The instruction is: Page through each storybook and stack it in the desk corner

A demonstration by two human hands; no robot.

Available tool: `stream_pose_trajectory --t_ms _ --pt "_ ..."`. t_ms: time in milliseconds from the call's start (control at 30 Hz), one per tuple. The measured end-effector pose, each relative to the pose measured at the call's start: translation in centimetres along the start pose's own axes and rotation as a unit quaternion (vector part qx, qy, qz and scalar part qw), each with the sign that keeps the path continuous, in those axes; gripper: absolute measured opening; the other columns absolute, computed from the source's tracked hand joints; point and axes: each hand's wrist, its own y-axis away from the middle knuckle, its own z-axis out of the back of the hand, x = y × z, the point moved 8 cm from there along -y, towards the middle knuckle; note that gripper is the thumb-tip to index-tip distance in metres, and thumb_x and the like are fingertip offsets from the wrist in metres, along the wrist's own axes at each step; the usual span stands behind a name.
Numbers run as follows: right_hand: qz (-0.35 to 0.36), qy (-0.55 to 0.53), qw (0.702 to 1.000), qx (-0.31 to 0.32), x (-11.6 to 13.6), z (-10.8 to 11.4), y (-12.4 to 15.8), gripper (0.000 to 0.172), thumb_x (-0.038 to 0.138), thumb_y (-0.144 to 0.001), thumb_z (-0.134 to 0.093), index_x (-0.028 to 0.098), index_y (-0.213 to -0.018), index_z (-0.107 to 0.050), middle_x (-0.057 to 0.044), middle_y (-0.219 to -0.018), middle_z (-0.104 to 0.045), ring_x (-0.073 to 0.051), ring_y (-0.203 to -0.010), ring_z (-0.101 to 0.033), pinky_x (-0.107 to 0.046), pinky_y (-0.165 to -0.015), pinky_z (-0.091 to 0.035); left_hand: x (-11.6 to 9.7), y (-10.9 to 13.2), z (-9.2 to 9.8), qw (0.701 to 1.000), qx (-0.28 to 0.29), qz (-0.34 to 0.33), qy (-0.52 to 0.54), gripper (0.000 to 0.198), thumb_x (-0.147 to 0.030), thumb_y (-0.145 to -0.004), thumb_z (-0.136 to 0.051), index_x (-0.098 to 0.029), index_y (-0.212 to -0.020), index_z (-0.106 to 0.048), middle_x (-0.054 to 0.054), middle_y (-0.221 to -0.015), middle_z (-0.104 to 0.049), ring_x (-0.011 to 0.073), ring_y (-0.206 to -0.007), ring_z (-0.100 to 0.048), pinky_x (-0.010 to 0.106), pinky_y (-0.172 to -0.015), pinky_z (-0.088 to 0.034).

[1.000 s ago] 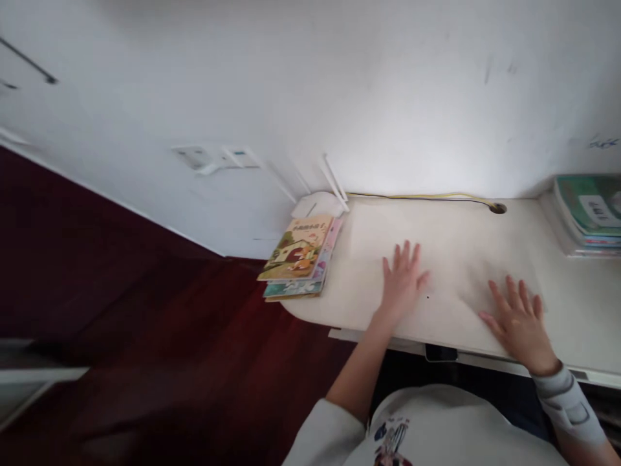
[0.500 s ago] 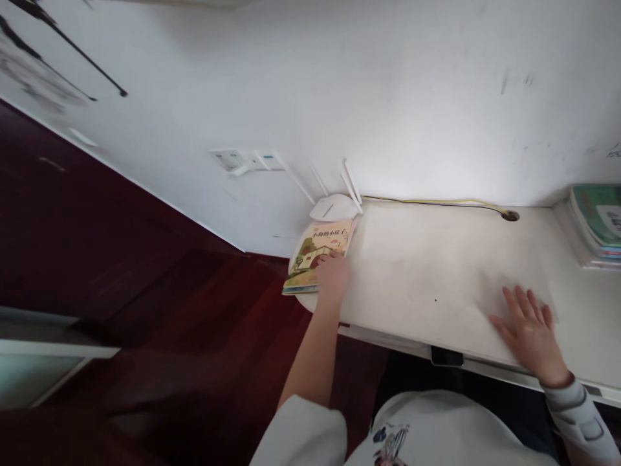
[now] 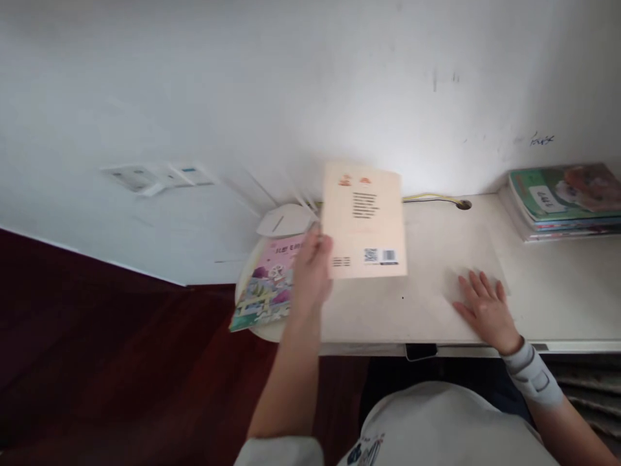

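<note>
Right hand flat on the desk, palm down, fingers spread, holding nothing. Left hand farther along at the desk's left end, closed on the left edge of a book, lifted clear of the desk with its pale back cover and barcode facing up. Just left of that hand, a pink book lying at the desk's corner. Behind it, a white router by the wall. At far right, a stack of books.

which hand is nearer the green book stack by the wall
Right. The right hand lies flat on the desk, left of the green book stack; the left hand holds a book farther away.
</note>
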Motion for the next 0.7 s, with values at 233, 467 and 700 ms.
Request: stream_pose_trajectory --t_ms 233,467,700 --pt "-0.007 -0.002 1.0 0.016 0.1 0.3 -0.3 0.048 0.043 -0.092 -0.04 0.019 -0.132 -0.049 -0.015 -0.14 -0.045 -0.034 -0.131 -0.034 -0.055 -0.103 -0.026 9.8 3.8 -9.2 0.973 0.078 0.173 0.133 0.048 -0.048 -0.077 -0.058 -0.016 -0.112 -0.056 0.009 -0.102 -0.068 0.021 -0.086 -0.064 0.03 -0.071 -0.051" --pt "-0.008 -0.009 1.0 0.016 0.0 0.0 -0.2 0.047 0.044 -0.092 -0.04 0.021 -0.131 -0.05 -0.015 -0.141 -0.044 -0.034 -0.132 -0.033 -0.055 -0.103 -0.025 11.7 3.7 -7.1 0.98 0.111 0.122 -0.11 0.036 -0.039 -0.085 -0.047 -0.017 -0.111 -0.057 0.012 -0.114 -0.063 0.0259 -0.107 -0.057 0.041 -0.092 -0.044" --pt "-0.003 -0.008 1.0 0.008 0.0 0.2 -0.2 0.046 0.043 -0.092 -0.039 0.021 -0.13 -0.051 -0.015 -0.141 -0.044 -0.034 -0.132 -0.032 -0.056 -0.102 -0.027 10.8 3.7 -8.1 0.949 0.113 0.047 -0.29 0.036 -0.026 -0.086 -0.044 -0.013 -0.118 -0.052 0.018 -0.135 -0.047 0.0287 -0.131 -0.036 0.046 -0.108 -0.027"
